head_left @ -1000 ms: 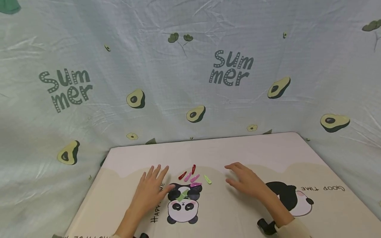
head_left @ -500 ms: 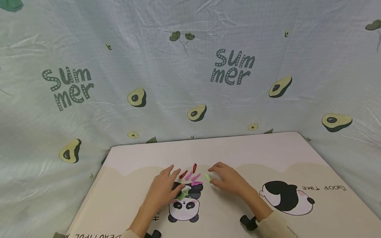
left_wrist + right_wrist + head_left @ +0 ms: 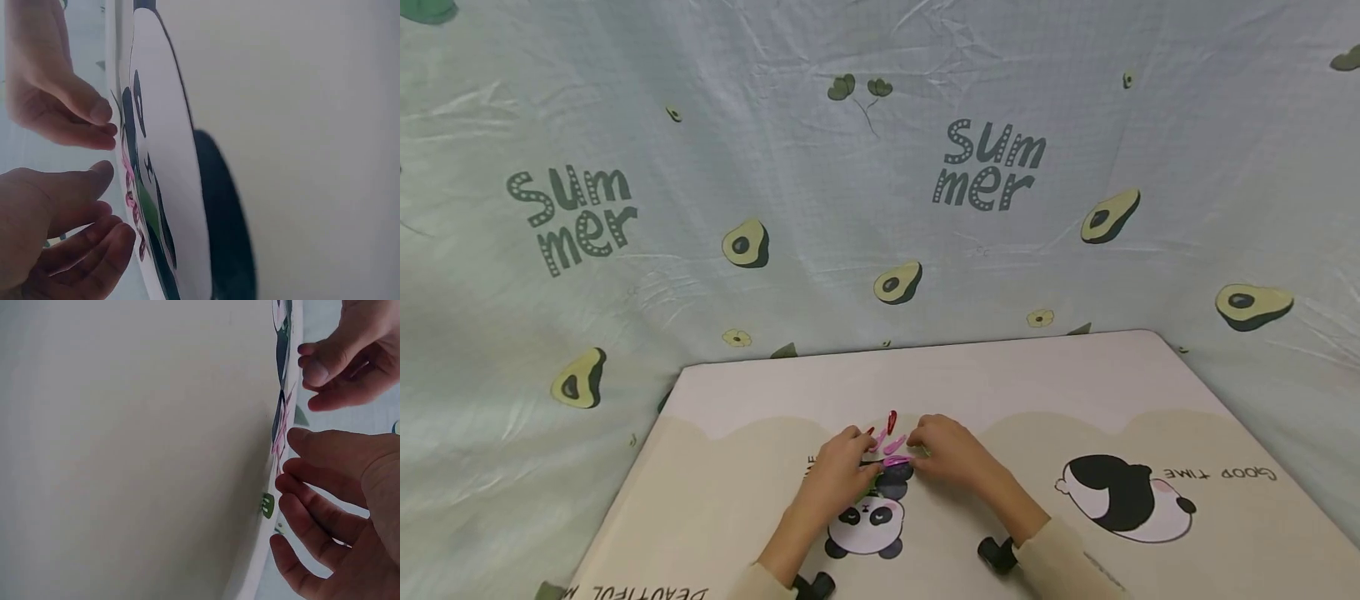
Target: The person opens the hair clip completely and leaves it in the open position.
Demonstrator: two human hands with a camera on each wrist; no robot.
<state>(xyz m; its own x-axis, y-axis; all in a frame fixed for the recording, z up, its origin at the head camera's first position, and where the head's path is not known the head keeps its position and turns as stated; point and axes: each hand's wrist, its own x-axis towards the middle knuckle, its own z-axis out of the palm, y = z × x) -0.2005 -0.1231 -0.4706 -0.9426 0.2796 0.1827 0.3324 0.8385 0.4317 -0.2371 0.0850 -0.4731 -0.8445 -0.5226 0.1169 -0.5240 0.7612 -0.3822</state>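
Several snap hair clips lie in a loose group on the table, partly over the panda print. A red clip (image 3: pixel 892 422) is farthest back, with a second red clip (image 3: pixel 871 431) peeking out beside my left fingertips. Between the hands are three pink clips, the nearest pink clip (image 3: pixel 897 461) lying crosswise. My left hand (image 3: pixel 838 471) is at the left side of the group, fingers loosely bent. From the right, my right hand (image 3: pixel 951 450) covers most of a green clip (image 3: pixel 922 451). In the right wrist view my right fingers (image 3: pixel 312 525) are spread and relaxed, with nothing visible between them.
The pale table (image 3: pixel 760 392) carries a panda print (image 3: pixel 867 525) and a dog print (image 3: pixel 1127 500). Behind it hangs a curtain (image 3: pixel 820 183) with avocado prints. Black wrist devices (image 3: pixel 996 554) sit below both sleeves.
Both hands have come inward from either side to the hair clips, the left moving right and the right moving left. Their fingers are more bent now. The clips stay in place.
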